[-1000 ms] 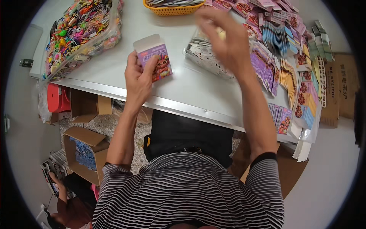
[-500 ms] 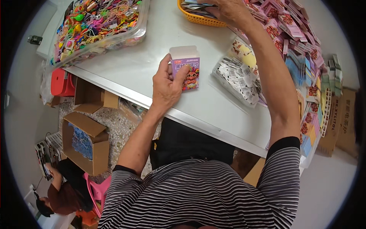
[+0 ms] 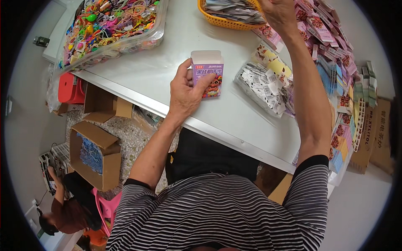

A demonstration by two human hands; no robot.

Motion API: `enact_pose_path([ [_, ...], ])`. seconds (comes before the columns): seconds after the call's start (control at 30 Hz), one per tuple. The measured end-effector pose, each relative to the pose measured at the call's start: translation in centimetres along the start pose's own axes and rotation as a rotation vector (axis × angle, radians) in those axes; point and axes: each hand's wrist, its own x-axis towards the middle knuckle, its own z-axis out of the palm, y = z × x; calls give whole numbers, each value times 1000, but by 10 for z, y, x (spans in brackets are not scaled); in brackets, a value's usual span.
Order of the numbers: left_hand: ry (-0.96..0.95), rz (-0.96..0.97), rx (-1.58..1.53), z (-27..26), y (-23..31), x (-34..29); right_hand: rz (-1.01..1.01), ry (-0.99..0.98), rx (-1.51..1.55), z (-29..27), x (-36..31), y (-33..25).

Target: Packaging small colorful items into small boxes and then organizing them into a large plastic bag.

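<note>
My left hand (image 3: 185, 90) is closed around a small purple cardboard box (image 3: 207, 70), its thumb across the printed front. The box stands with its top flap up, over the white table (image 3: 167, 75). At the upper edge my right hand (image 3: 279, 16) hovers by the right side of a yellow plastic basket (image 3: 226, 24); its fingertips are cut off, so what it holds, if anything, is hidden. Silvery flat packets (image 3: 234, 10) fill that basket. Between my arms sits a clear tray (image 3: 251, 94) of small white packets (image 3: 264, 83).
A big clear bin (image 3: 157, 37) of colourful trinkets stands at the far left. Pink boxes (image 3: 318, 27) are heaped at the far right, with stacks of cards (image 3: 328, 75) nearer. Below left are an open carton (image 3: 106, 167), a red stool (image 3: 69, 88) and a seated person (image 3: 73, 209).
My right hand has come out of the yellow basket and moved right, uncovering the silvery packets. My left hand keeps hold of the purple box almost in place.
</note>
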Motion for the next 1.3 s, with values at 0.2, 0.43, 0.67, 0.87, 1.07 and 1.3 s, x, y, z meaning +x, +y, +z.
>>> enact_pose_path([
  [0.2, 6, -22, 38, -5, 6, -2, 339, 3, 186, -36, -24, -26],
  [0.43, -36, -9, 70, -2, 8, 0, 172, 209, -42, -59, -44, -5],
  [0.67, -27, -3, 79, 0, 6, 0, 231, 27, -612, -41, 0, 2],
  [0.87, -46, -21, 52, -3, 6, -2, 235, 57, -566, -50, -3, -22],
  [1.07, -224, -91, -20, -6, 14, -4, 277, 224, -30, -41, -64, -54],
  [1.3, -359, -178, 5, -11, 18, -6, 186, 235, 157, -5, -124, -88],
])
